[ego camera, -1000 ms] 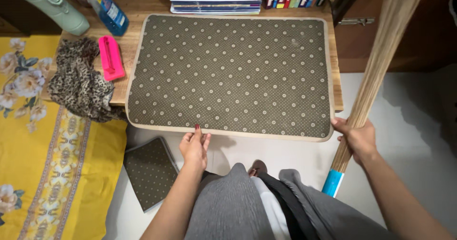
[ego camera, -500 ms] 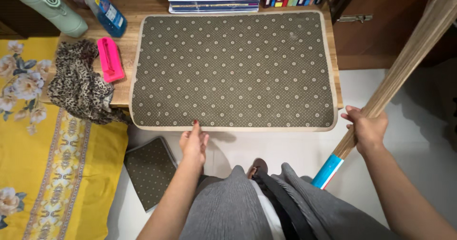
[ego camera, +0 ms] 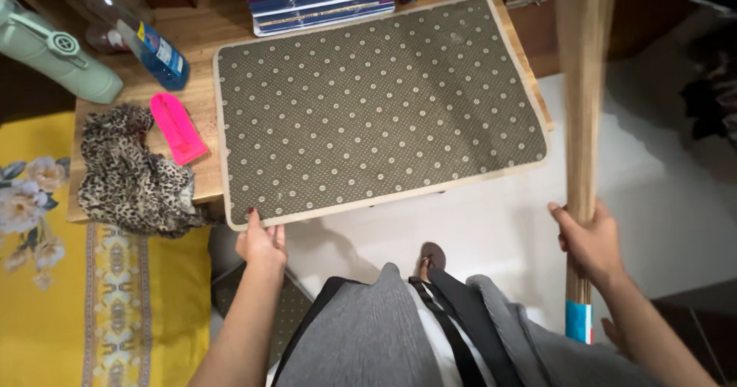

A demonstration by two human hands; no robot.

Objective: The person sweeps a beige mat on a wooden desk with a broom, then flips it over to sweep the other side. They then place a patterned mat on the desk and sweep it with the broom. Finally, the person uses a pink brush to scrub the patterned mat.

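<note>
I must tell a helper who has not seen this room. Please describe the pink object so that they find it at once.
Start at the wooden table under the big dotted mat. On the bare wood left of the mat lies the pink object, flat and oblong, between the blue bottle and the leopard-print cloth. Nothing else there is bright pink.
</note>
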